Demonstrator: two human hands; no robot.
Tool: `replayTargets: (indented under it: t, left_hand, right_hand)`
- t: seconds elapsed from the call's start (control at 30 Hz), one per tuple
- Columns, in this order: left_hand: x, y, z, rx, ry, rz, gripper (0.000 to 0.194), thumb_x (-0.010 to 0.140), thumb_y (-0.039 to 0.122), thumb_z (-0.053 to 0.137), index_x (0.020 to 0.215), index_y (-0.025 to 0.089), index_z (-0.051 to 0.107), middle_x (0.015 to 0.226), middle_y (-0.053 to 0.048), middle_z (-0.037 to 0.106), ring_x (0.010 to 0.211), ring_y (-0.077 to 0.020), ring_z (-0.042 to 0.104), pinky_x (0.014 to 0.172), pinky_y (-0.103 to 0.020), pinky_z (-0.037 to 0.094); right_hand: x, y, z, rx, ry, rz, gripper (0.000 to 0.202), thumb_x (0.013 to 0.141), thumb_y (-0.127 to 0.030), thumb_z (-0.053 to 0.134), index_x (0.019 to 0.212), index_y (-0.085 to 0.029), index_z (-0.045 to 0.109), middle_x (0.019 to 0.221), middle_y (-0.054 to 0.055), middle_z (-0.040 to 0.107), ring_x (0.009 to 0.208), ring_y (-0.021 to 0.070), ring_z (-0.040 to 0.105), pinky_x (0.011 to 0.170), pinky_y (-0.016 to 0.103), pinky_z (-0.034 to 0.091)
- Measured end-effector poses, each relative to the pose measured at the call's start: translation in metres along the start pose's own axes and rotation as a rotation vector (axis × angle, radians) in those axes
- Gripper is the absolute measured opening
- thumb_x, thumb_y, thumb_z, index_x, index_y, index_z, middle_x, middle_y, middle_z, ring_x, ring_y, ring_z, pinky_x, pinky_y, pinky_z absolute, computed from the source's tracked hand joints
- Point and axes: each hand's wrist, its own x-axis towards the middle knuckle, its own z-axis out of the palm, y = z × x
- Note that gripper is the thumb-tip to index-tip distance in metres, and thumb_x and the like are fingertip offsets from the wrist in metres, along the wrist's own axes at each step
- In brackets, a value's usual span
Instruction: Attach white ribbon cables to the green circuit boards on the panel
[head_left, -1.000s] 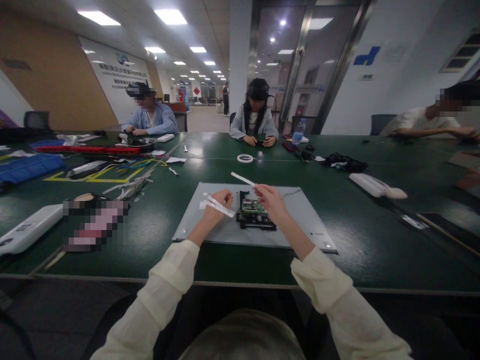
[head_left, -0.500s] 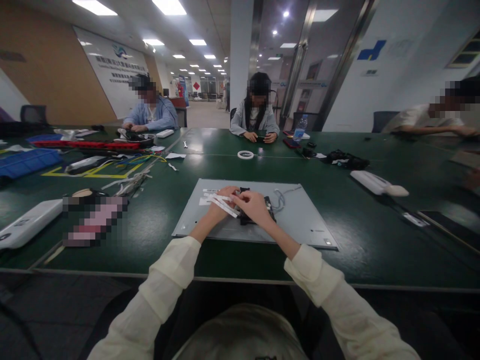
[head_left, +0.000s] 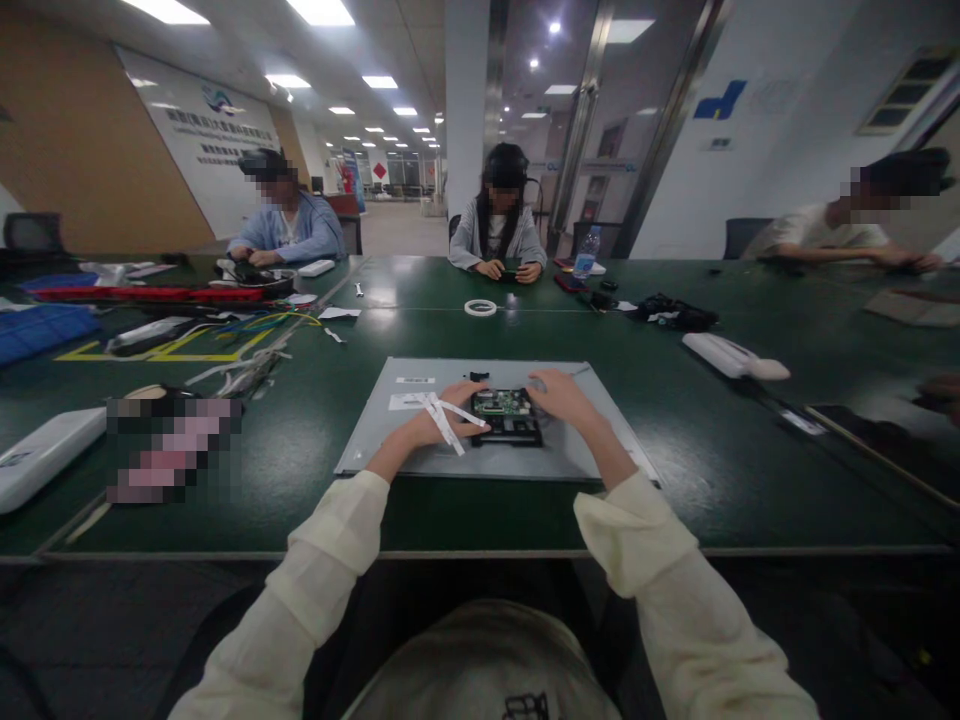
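Observation:
A bare green circuit board [head_left: 502,402] in a black frame [head_left: 514,432] lies on a flat grey metal panel [head_left: 420,462] in front of me. My left hand [head_left: 439,420] rests at the board's left side, thumb and fingers spread apart along that edge. Narrow white paper strips [head_left: 444,425] lie across the back of this hand. On the other side, my right hand [head_left: 566,397] is open, fingertips by the board's far right corner; whether they touch it I cannot tell. A small black part [head_left: 478,377] sits just behind the board.
A white roll of tape [head_left: 480,308] lies beyond the panel. White devices are at right [head_left: 731,357] and left [head_left: 49,460]. Loose cables [head_left: 251,370] and a blue tray [head_left: 45,333] are on the left. Three people sit around the green table [head_left: 300,500].
My right hand has left the white strips at my left hand and moved right to the board's far side. The board is now uncovered between my hands. The view has shifted slightly.

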Motion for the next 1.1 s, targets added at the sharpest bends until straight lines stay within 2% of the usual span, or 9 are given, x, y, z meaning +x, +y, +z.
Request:
replayTargets:
  t: [0.13, 0.3, 0.43, 0.57, 0.7, 0.8, 0.87, 0.97, 1.1]
  left_hand:
    - [-0.001, -0.001, 0.0, -0.002, -0.011, -0.03, 0.069, 0.072, 0.049, 0.062, 0.131, 0.024, 0.039, 0.136, -0.007, 0.042, 0.127, -0.0229, 0.038, 0.108, -0.036, 0.028]
    - [-0.002, 0.003, -0.004, -0.036, -0.01, -0.047, 0.068, 0.071, 0.046, 0.063, 0.13, 0.023, 0.04, 0.134, -0.006, 0.046, 0.121, -0.0247, 0.044, 0.104, -0.036, 0.034]
    - [-0.001, 0.002, -0.003, -0.045, 0.005, -0.021, 0.065, 0.072, 0.045, 0.063, 0.129, 0.022, 0.042, 0.132, -0.007, 0.047, 0.12, -0.0252, 0.045, 0.103, -0.034, 0.034]
    - [-0.001, -0.002, -0.002, -0.001, 0.017, -0.011, 0.065, 0.071, 0.046, 0.063, 0.129, 0.023, 0.042, 0.131, -0.008, 0.048, 0.121, -0.0251, 0.044, 0.104, -0.038, 0.033]
    - [-0.001, -0.001, -0.003, 0.038, 0.051, 0.021, 0.063, 0.074, 0.044, 0.061, 0.129, 0.021, 0.041, 0.132, -0.01, 0.047, 0.122, -0.025, 0.044, 0.104, -0.039, 0.034]
    - [-0.001, -0.001, -0.003, 0.068, 0.132, 0.041, 0.058, 0.078, 0.043, 0.057, 0.13, 0.021, 0.04, 0.133, -0.01, 0.045, 0.124, -0.0235, 0.042, 0.104, -0.038, 0.034]
    - [0.003, -0.004, -0.002, 0.111, 0.209, 0.039, 0.055, 0.08, 0.042, 0.054, 0.129, 0.019, 0.041, 0.131, -0.011, 0.047, 0.123, -0.0238, 0.042, 0.104, -0.038, 0.034]
    - [0.014, -0.01, 0.003, 0.201, 0.321, 0.058, 0.052, 0.081, 0.04, 0.053, 0.126, 0.014, 0.043, 0.127, -0.013, 0.049, 0.121, -0.0241, 0.043, 0.104, -0.039, 0.034]
    - [0.033, -0.017, 0.011, 0.292, 0.393, 0.097, 0.052, 0.08, 0.038, 0.054, 0.125, 0.014, 0.044, 0.126, -0.013, 0.048, 0.122, -0.025, 0.04, 0.105, -0.042, 0.032]
  right_hand:
    - [-0.001, -0.006, -0.002, 0.038, -0.043, -0.013, 0.034, 0.083, -0.024, 0.048, 0.113, -0.011, 0.059, 0.118, 0.013, 0.058, 0.114, 0.0224, 0.049, 0.097, 0.03, 0.033]
    - [-0.001, -0.013, -0.003, 0.133, -0.052, -0.072, 0.033, 0.083, -0.013, 0.044, 0.111, -0.012, 0.061, 0.118, 0.011, 0.059, 0.112, 0.0192, 0.051, 0.098, 0.029, 0.034]
    - [-0.001, -0.015, 0.0, 0.168, -0.027, -0.089, 0.033, 0.081, -0.009, 0.042, 0.108, -0.011, 0.062, 0.116, 0.011, 0.06, 0.11, 0.0189, 0.052, 0.098, 0.03, 0.034]
    - [0.0, -0.016, 0.002, 0.194, 0.004, -0.112, 0.034, 0.079, -0.006, 0.042, 0.104, -0.012, 0.064, 0.113, 0.01, 0.061, 0.108, 0.0188, 0.053, 0.098, 0.031, 0.035]
    - [-0.001, -0.019, -0.002, 0.216, 0.112, -0.106, 0.033, 0.077, -0.006, 0.042, 0.098, -0.014, 0.065, 0.109, 0.009, 0.063, 0.106, 0.0191, 0.054, 0.097, 0.033, 0.036]
    - [-0.003, -0.023, -0.008, 0.268, 0.239, -0.107, 0.028, 0.078, -0.01, 0.043, 0.092, -0.015, 0.066, 0.103, 0.009, 0.065, 0.1, 0.0194, 0.056, 0.094, 0.034, 0.038]
    - [-0.004, -0.03, -0.012, 0.355, 0.29, -0.116, 0.024, 0.081, -0.018, 0.045, 0.09, -0.016, 0.067, 0.099, 0.008, 0.066, 0.095, 0.0193, 0.058, 0.087, 0.033, 0.042]
    - [-0.007, -0.045, -0.015, 0.51, 0.253, -0.144, 0.027, 0.085, -0.031, 0.044, 0.087, -0.017, 0.067, 0.092, 0.007, 0.067, 0.086, 0.0179, 0.06, 0.074, 0.029, 0.045]
    - [-0.012, -0.065, -0.011, 0.639, 0.137, -0.222, 0.029, 0.085, -0.037, 0.045, 0.084, -0.018, 0.067, 0.091, 0.005, 0.066, 0.086, 0.0162, 0.058, 0.07, 0.025, 0.044]
